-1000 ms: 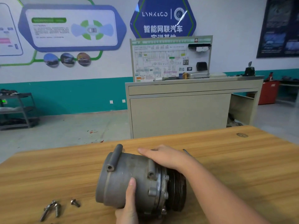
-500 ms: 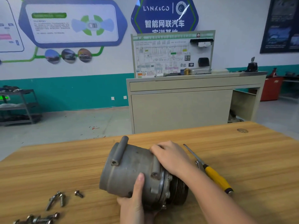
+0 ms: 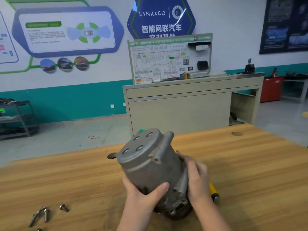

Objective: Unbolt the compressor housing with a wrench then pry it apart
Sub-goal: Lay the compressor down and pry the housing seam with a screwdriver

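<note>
The table is a broad wooden top carrying everything. On it, near the front edge, the compressor housing now stands tipped up on its pulley end, its flat rear cap with four round recesses facing up and away; half a second ago it lay on its side with that cap pointing left. Tipping it up suggests the unbolting is over and the person is looking for the seam to pry at.

The left hand cups the lower near side of the body, thumb curled across the grey casting and fingers wrapped underneath. The right hand is clamped on the right flank by the flange, fingers bent round the far side, forearm running in from the lower right.

Just behind the right wrist the yellow-handled screwdriver lies on the table, mostly hidden, so I cannot tell which way its blade points. It looks like the likely prying tool.

At the lower left, well apart from the housing, loose bolts lie in a small cluster.
</note>
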{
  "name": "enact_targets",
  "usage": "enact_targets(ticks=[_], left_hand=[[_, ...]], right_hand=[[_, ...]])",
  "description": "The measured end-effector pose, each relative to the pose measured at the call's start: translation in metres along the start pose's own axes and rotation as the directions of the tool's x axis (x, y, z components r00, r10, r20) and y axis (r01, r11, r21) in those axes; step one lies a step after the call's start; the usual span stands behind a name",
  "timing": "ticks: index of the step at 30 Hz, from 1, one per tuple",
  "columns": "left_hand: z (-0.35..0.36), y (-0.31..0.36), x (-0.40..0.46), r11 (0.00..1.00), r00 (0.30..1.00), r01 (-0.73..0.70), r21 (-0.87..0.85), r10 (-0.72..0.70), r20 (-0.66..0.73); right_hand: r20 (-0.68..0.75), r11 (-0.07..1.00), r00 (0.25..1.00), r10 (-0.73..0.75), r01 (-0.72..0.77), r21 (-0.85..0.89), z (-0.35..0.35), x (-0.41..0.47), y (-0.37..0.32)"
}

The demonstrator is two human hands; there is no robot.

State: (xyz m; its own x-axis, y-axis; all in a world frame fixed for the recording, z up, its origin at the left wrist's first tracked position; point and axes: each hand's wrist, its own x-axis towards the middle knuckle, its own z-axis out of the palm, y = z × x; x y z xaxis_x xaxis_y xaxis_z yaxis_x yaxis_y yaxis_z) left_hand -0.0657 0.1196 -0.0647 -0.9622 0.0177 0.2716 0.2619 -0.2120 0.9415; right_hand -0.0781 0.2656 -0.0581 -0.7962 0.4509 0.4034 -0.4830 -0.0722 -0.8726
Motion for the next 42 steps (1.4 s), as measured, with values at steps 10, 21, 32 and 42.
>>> enact_targets(ticks=[10, 21, 32, 42], left_hand=[[0.007, 0.019, 0.039, 0.967, 0.936, -0.166, 0.191, 0.093, 0.34], [-0.003, 0.015, 0.033, 0.984, 0.958, -0.158, 0.086, 0.132, 0.255], [0.012, 0.1, 0.029, 0.945, 0.951, -0.308, -0.111, 0.305, -0.043], [-0.037, 0.112, -0.004, 0.279, 0.912, 0.196, -0.94, -0.403, 0.071]], right_hand=[[-0.35, 0.986, 0.936, 0.024, 0.037, 0.165, 0.0, 0.003, 0.026], [-0.219, 0.996, 0.972, -0.08, 0.073, -0.043, 0.005, 0.009, 0.024], [0.168, 0.892, 0.912, -0.374, 0.403, -0.204, 0.057, 0.033, -0.13], [0.528, 0.193, 0.783, 0.328, 0.492, -0.849, 0.239, 0.0, -0.139]])
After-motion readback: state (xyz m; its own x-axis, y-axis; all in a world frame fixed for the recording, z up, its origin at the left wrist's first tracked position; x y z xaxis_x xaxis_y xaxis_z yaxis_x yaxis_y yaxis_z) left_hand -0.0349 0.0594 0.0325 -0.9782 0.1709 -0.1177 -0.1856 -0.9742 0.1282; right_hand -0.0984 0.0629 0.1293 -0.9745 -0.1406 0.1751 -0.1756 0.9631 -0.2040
